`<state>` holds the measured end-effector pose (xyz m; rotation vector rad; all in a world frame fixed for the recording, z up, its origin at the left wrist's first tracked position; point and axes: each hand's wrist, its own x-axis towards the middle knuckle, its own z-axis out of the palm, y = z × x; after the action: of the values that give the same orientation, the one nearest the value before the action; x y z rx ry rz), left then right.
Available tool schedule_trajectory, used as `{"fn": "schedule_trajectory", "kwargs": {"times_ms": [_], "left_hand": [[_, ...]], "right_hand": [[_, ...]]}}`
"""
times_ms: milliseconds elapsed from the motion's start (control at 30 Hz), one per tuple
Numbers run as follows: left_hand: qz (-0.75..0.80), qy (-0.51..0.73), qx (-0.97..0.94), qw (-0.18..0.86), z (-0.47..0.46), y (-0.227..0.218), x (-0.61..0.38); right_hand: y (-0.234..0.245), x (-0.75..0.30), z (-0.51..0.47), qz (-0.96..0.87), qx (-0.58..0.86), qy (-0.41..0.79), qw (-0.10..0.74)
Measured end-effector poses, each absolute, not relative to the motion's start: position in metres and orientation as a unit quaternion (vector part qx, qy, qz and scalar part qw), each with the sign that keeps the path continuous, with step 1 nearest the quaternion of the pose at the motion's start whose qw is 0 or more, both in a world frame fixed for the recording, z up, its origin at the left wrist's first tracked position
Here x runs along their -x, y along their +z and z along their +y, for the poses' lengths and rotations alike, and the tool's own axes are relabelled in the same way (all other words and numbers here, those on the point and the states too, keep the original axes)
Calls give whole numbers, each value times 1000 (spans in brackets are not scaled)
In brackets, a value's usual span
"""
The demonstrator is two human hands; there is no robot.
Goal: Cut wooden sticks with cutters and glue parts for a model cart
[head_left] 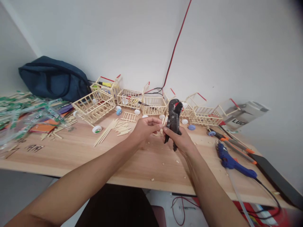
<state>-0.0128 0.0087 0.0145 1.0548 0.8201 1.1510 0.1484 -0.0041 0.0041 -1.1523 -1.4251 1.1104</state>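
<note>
Black hand-held cutters (pixel 174 118) stand upright in my right hand (pixel 181 137), whose fingers are wrapped around them. My left hand (pixel 149 126) pinches a short wooden stick (pixel 163 121) just left of the cutters, and the thumb of my right hand comes close to it. Part of the stick is hidden by the fingers. Beyond both hands stands a row of small carts built from wooden sticks, among them a tilted cart (pixel 94 105). To the left of my left hand lie a ladder-shaped stick panel (pixel 129 117), short cut sticks (pixel 122 128) and long sticks (pixel 106 131).
At the right lie a blue glue gun (pixel 233 162), orange-handled pliers (pixel 239 149) and a dark flat bar (pixel 276 179). A dark blue bag (pixel 54 78) and plastic wrappers (pixel 35 116) fill the left. Bottle caps and wood scraps dot the tabletop (pixel 132 167).
</note>
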Motion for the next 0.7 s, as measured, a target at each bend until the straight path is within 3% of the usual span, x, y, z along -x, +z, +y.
{"fn": "schedule_trajectory", "kwargs": {"times_ms": [367,700], "left_hand": [[358,482,-452,660,8,11,12],[316,460,-429,710,6,12,12]], "right_hand": [[2,-152,-1,-589,463,468,469],[2,-149,-2,-496,421,582,488]]}}
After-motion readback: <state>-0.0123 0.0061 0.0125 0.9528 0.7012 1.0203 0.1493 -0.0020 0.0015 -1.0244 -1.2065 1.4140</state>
